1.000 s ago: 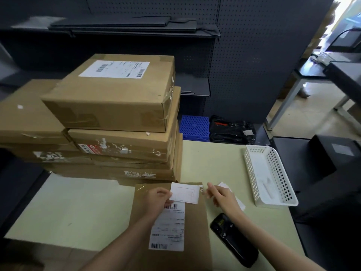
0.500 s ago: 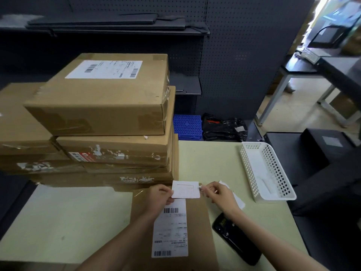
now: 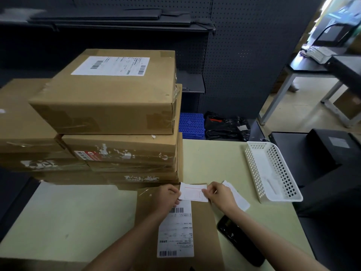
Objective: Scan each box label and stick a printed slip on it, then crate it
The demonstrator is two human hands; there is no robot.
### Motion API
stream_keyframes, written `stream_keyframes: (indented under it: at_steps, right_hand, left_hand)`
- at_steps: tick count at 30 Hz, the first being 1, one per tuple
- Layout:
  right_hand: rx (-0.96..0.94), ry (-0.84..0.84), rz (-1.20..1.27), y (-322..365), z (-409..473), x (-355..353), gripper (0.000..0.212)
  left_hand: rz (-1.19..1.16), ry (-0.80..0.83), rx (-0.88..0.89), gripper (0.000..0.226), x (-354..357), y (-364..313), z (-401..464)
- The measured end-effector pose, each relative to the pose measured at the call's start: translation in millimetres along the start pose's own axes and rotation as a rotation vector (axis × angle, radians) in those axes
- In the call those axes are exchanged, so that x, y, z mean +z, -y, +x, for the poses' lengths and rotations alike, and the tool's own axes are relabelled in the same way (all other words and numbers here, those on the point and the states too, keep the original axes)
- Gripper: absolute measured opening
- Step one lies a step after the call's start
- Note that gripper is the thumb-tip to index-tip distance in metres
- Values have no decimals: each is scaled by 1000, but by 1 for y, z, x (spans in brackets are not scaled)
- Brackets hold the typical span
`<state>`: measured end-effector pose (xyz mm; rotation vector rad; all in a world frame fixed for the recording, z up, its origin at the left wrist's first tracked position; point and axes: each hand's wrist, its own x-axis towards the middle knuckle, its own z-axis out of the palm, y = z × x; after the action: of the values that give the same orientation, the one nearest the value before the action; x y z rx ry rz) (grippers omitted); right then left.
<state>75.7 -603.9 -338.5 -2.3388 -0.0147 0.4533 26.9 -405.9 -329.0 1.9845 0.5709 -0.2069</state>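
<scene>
Over labelled box (image 3: 203, 227), both hands pinching slip (image 3: 193, 194)

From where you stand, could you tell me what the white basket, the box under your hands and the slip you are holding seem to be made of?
White basket: moulded plastic by the look, smooth, with a regular grid of holes.
Box: brown corrugated cardboard, matt, with clear tape glinting near its far edge.
Slip: thin white paper, probably a peel-off sticker, since both hands pinch its ends and it flexes slightly.

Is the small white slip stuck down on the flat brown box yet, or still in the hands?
Still held: left hand and right hand pinch the small white slip by its ends above the flat brown box.
</scene>
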Motion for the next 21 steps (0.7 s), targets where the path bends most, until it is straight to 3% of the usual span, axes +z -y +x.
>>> stream_keyframes:
  at_steps: [11, 14, 17, 21]
  right_hand:
    - [14, -35, -21, -5, -4, 2, 40]
    - [-150, -56, -82, -10, -11, 5, 26]
    - [-369, -176, -297, -17, -20, 10, 41]
    - [-608, -238, -513, -18, -28, 16, 48]
  left_hand:
    - [226, -38, 140, 14, 3, 1, -4]
    - [304, -71, 247, 13, 0, 5, -10]
    - [382, -86, 366, 8, 3, 13, -14]
    - [284, -151, 402, 48, 11, 21, -15]
